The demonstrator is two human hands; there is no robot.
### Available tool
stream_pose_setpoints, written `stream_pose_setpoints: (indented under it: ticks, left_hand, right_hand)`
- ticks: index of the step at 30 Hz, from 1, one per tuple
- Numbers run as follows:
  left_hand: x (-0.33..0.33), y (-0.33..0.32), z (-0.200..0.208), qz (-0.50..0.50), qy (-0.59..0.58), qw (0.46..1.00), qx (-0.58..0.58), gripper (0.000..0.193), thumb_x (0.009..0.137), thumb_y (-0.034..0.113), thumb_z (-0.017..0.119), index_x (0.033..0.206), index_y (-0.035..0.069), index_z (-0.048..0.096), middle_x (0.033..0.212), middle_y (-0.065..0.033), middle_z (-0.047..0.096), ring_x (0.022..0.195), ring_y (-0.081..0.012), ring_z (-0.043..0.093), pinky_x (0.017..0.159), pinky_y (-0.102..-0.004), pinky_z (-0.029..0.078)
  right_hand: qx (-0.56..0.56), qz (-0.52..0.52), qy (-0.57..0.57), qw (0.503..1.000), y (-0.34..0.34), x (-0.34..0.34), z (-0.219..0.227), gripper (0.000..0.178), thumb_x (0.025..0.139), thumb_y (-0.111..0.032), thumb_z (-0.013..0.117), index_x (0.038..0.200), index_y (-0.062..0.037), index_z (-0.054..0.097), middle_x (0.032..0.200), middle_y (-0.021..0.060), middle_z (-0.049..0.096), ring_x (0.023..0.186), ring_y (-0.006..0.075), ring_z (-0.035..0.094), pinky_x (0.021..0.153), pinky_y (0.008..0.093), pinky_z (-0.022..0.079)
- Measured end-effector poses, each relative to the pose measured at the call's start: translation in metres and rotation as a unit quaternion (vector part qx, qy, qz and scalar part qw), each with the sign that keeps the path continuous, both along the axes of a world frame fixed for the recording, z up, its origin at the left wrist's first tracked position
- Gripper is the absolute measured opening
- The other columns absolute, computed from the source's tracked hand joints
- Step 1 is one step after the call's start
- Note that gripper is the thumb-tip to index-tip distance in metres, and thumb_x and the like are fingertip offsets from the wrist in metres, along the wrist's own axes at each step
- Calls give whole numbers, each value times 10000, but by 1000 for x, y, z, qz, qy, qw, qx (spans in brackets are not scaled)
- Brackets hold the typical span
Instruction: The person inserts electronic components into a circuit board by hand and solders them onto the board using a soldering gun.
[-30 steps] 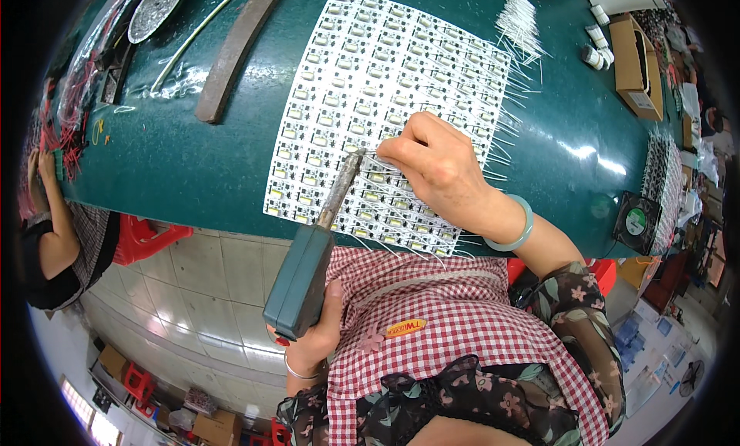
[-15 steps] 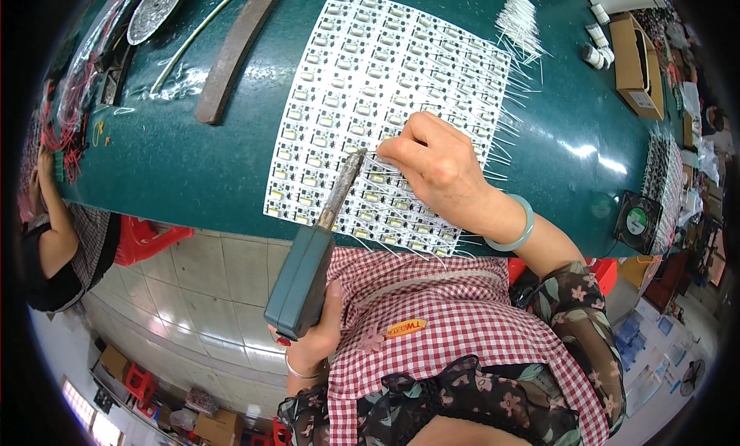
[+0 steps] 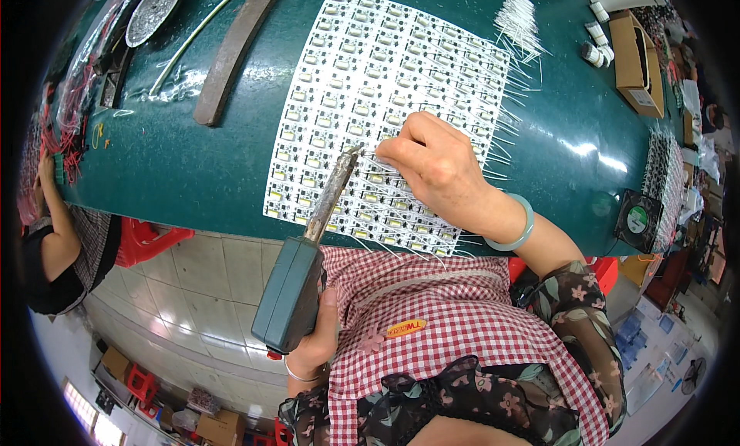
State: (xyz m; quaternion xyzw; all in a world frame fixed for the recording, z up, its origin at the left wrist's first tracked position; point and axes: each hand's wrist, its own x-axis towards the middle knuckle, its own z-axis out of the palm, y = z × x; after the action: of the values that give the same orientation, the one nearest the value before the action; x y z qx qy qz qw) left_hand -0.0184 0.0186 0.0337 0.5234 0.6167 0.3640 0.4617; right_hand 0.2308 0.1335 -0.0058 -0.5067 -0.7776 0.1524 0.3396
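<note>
Dark-green plastic and scuffed grey metal form the pistol-shaped soldering tool gripped in a person's left hand, its housing just off the near edge of a white, gridded panel of small circuit boards and its barrel slanting in over the panel. The left thumb lies along the handle's side; the other fingers are mostly hidden behind the housing. Over the panel's middle, the right hand keeps thumb and forefinger pinched together, apparently on a thin white wire just beside the tool's tip. Whether that tip touches the panel cannot be told.

The tool looks the heaviest item, firm in the palm; only its plastic handle seems safe to hold, as the metal may be hot. The panel, flat on a glossy green tabletop, looks light, stiff and apt to slide, best taken by opposite edges. The wire looks springy and easily bent, best nipped away from the tip. More lie in a loose white bundle beyond the panel's far right corner.
</note>
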Motion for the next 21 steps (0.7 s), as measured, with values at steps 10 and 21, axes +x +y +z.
stream_pose_setpoints:
  ticks: [10,21]
  left_hand:
    - [-5,-5,-7,1,-6,1000,-8,492,798,-75,692,1266,-40,544,1113,-142,647,645,-109,559,518,-236,454]
    - [4,2,-1,54,-24,997,-41,494,809,-83,674,1280,-41,530,1177,-167,630,635,-87,529,499,-217,428]
  right_hand:
    - [4,3,9,1000,-1,-2,3,120,700,55,657,789,-21,627,717,72,485,682,220,545,567,334,462]
    - [-31,-16,4,999,-11,10,23,114,722,23,711,790,-27,634,715,79,489,666,236,551,563,349,456]
